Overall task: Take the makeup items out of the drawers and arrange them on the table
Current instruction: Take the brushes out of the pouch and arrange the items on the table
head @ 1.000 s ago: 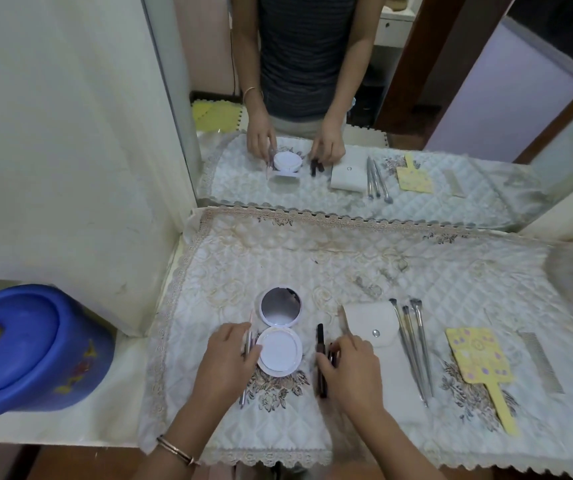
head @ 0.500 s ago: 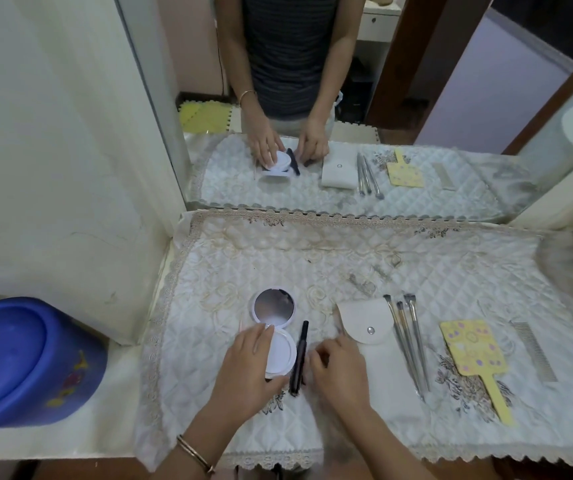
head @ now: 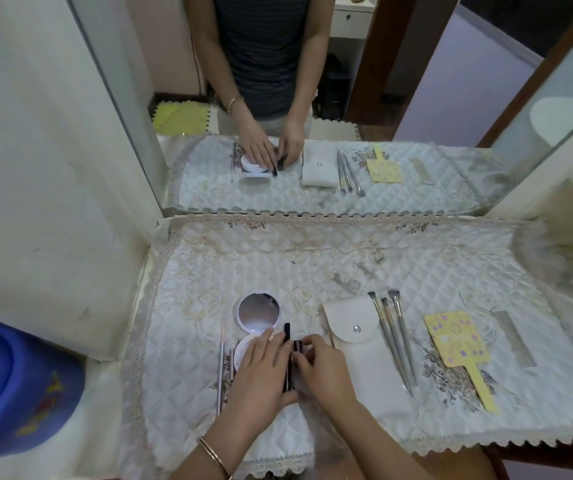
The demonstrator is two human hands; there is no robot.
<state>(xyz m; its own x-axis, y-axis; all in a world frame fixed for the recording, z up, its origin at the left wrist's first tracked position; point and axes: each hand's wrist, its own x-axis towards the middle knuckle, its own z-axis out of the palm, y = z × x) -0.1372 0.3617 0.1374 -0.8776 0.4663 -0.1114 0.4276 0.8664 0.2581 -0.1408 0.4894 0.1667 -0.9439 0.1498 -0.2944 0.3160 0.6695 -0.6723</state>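
Quilted cloth (head: pixel 312 258) is covering the table, running left-right under the mirror (head: pixel 312 98). Blue bin (head: pixel 8 386) is sitting off its left edge. White pouch (head: pixel 364 355) is lying long axis toward the mirror, flap at the far end, just right of the hands. Open compact (head: pixel 258 315) is showing its mirror lid at the far side. Three brushes (head: pixel 394 337) are lying bristles away, slightly fanned. Yellow hand mirror (head: pixel 454 341) handle is pointing near-right; comb (head: pixel 513 337) beside it.

Left hand (head: pixel 261 375) is resting over the compact base, fingers flat. Right hand (head: pixel 323 368) is pinching a black tube (head: pixel 287 341), long axis pointing toward the mirror, between both hands. Thin pencil (head: pixel 221 362) is lying parallel, left of the compact.
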